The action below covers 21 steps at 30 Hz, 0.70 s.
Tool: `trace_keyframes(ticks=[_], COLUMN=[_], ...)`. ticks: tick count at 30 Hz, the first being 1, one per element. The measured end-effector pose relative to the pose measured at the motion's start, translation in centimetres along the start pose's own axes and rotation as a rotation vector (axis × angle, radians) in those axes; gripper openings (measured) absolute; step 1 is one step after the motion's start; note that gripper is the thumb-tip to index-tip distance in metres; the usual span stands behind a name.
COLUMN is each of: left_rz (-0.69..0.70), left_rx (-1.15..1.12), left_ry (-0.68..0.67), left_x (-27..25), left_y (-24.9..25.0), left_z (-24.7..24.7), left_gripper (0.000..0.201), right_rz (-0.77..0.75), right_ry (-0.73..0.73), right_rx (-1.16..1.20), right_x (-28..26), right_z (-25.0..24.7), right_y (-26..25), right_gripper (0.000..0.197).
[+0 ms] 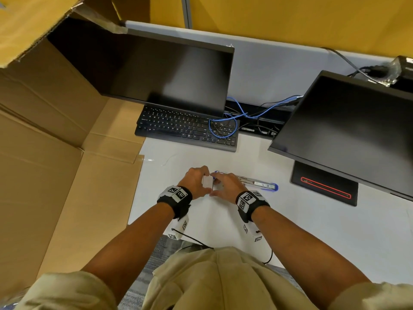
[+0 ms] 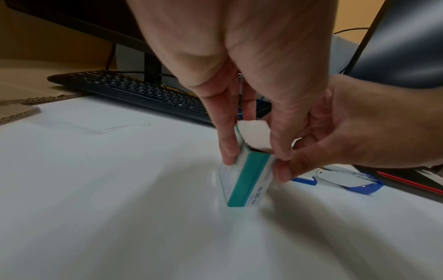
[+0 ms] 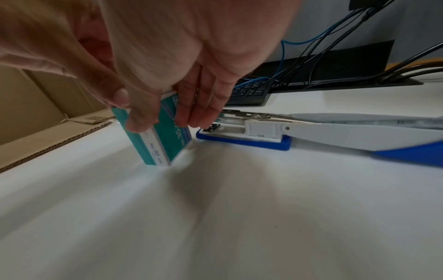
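A small teal and white staple box (image 1: 207, 182) stands on end on the white desk (image 1: 312, 231), between my two hands. My left hand (image 2: 254, 151) pinches the staple box (image 2: 246, 176) near its top, where a white end flap (image 2: 254, 132) stands open. My right hand (image 3: 163, 121) grips the staple box (image 3: 165, 144) from the other side, thumb on a narrow edge and fingers on a broad face. In the head view the left hand (image 1: 196, 182) and right hand (image 1: 228, 186) meet over the box. A blue and white stapler (image 1: 257, 182) lies swung open just right of it.
A black keyboard (image 1: 185, 128) and two dark monitors (image 1: 161, 70) (image 1: 348, 126) stand behind the hands. Flattened cardboard (image 1: 55, 153) covers the desk's left side. Blue and black cables (image 1: 234, 121) trail between the monitors. A black monitor base (image 1: 324, 186) with a red line sits at the right.
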<state>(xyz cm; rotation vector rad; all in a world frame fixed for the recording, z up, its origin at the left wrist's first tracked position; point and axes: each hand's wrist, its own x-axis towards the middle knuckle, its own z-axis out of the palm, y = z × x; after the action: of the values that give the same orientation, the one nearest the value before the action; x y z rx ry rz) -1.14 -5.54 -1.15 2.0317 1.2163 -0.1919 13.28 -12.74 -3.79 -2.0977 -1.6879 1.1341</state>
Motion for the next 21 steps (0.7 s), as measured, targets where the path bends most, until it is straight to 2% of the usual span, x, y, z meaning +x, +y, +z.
trace_keyframes(ticks=[3,11,13,15,17,21], left_rz=[-0.010,-0.074,-0.065,-0.043,-0.029,-0.026], left_rx=[-0.036,-0.197,-0.196,-0.203,-0.211,-0.225], left_ry=[0.003,0.090,0.099,0.117,0.130,0.134], left_x=[0.2,0.6,0.6,0.6,0.6,0.7], left_y=[-0.2,-1.5,-1.8,-1.9,-1.9,-2.1], left_z=[0.1,0.2,0.2,0.3,0.4,0.5], left_gripper=[0.051,0.038,0.037,0.032,0.028,0.030], right_rz=[-0.018,-0.043,-0.062,-0.101,-0.124,-0.124], right_ry=[0.004,0.009,0.052,0.097,0.096,0.050], right_rx=[0.020,-0.005,0.017,0.000,-0.029,-0.112], right_x=[0.0,-0.3,-0.4,-0.4,-0.3,-0.6], right_z=[-0.2,-0.4,-0.5,-0.6,-0.7,-0.8], right_y=[0.0,0.2,0.2,0.2,0.1,-0.1], right_gripper=[0.062,0.074,0.062,0.037,0.020,0.022])
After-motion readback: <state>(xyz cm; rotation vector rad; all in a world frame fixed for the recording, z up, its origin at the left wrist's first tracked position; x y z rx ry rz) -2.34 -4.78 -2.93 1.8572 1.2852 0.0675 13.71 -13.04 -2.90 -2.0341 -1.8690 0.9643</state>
